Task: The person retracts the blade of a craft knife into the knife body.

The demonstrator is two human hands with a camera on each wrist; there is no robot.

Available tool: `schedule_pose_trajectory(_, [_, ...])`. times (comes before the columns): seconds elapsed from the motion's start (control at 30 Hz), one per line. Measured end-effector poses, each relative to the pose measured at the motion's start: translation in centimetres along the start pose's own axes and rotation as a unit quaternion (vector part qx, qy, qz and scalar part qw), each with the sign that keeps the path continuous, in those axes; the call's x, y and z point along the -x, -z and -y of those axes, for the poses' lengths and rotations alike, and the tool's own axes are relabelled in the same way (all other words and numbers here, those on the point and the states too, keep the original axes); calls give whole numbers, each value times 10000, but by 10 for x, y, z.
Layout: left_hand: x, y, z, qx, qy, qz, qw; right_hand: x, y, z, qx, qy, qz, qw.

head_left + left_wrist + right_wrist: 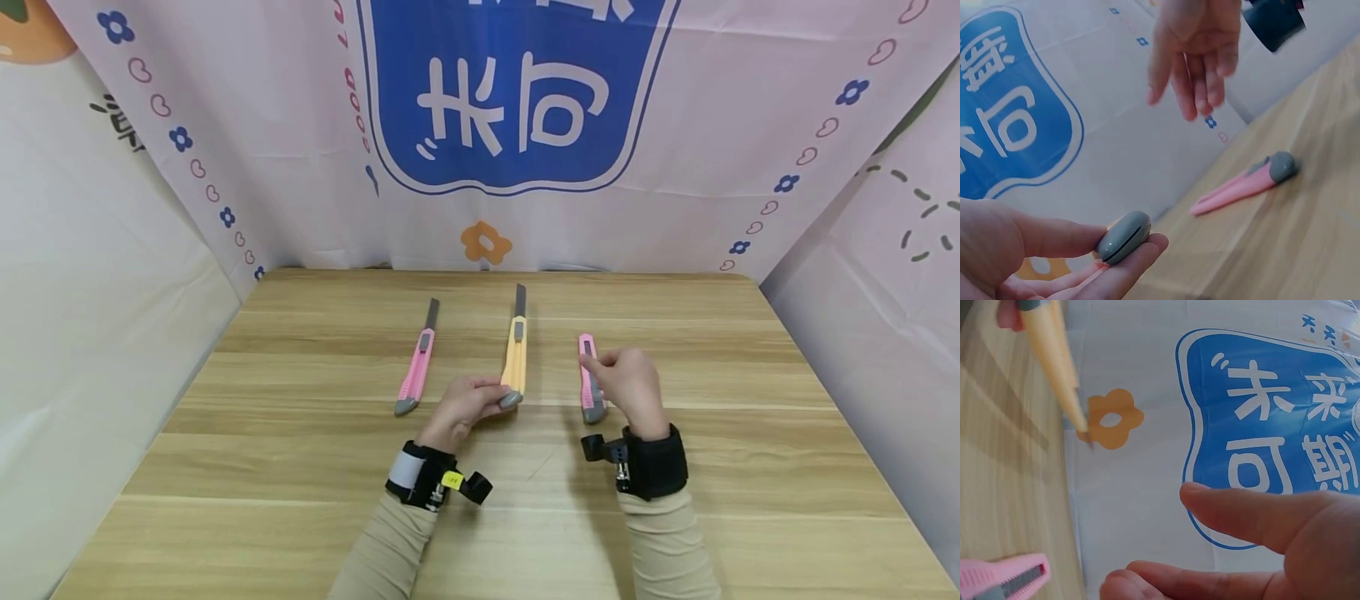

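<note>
My left hand point(467, 407) pinches the grey butt end of a yellow utility knife point(516, 354), with thumb and fingers on either side of that end in the left wrist view. Its dark blade is out and points toward the back of the table. My right hand point(632, 385) hovers by a pink utility knife point(587, 379) whose blade is drawn in. Thumb and fingers of that hand are spread apart with nothing between them, as the right wrist view shows. Further left lies another pink utility knife point(417, 368), its blade extended.
The knives are on or over a wood-grain table point(300, 500). Behind it hangs a printed cloth point(315, 217) with a blue sign and an orange flower; pale cloths flank both sides. Each wrist wears a black strap point(657, 463) with a small camera.
</note>
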State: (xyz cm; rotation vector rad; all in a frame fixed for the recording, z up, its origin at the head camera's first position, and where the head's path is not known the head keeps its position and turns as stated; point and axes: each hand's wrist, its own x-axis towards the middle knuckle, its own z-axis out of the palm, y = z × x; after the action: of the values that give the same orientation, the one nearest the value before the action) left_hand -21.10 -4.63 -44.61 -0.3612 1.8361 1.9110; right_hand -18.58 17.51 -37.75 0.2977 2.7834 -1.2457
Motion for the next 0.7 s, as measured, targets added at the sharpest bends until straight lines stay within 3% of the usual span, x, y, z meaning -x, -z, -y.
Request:
schedule_pose_trajectory(0.13, [8, -1, -7, 40, -172, 127, 9998, -5, -8, -2, -883, -55, 232, 9958])
schedule_pose_trajectory(0.27, [16, -4, -12, -77, -335, 317, 9989, -9, -15, -3, -1723, -30, 524, 9836])
schedule_pose_trajectory(0.53, [28, -12, -16, -428, -470, 914, 9938, -17, -20, -1, -3242, -88, 744, 9430])
schedule_pose_trajectory(0.7, [33, -16, -17, -656, -540, 1289, 9880, -18, -19, 0, -3620, -318, 693, 9291])
